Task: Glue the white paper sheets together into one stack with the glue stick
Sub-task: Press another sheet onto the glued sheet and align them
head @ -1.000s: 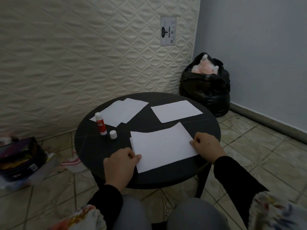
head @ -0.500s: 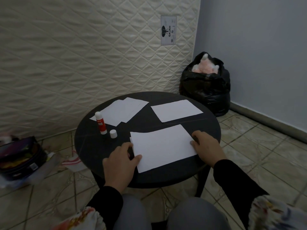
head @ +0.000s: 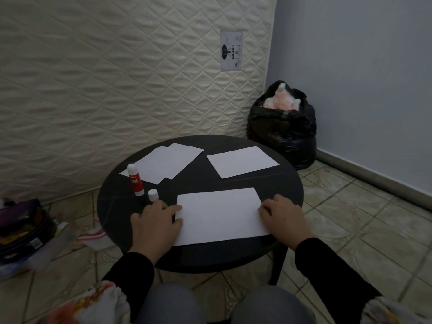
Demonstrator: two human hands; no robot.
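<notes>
A white paper sheet (head: 219, 216) lies flat at the front of the round black table (head: 201, 181). My left hand (head: 155, 225) presses its left edge with the fingertips, and my right hand (head: 284, 218) presses its right edge. A single white sheet (head: 242, 164) lies at the back right. Two overlapping white sheets (head: 166, 164) lie at the back left. The red and white glue stick (head: 135, 180) stands upright at the left, uncapped, with its white cap (head: 153, 195) standing beside it.
A quilted mattress (head: 117, 78) leans against the wall behind the table. A full black bag (head: 282, 127) sits in the corner at the back right. A dark case with bits (head: 22, 232) lies on the tiled floor at the left. My knees are under the table's front edge.
The front sheet has turned to lie square with the table's front edge. Both hands have shifted with it and stay on its left and right edges.
</notes>
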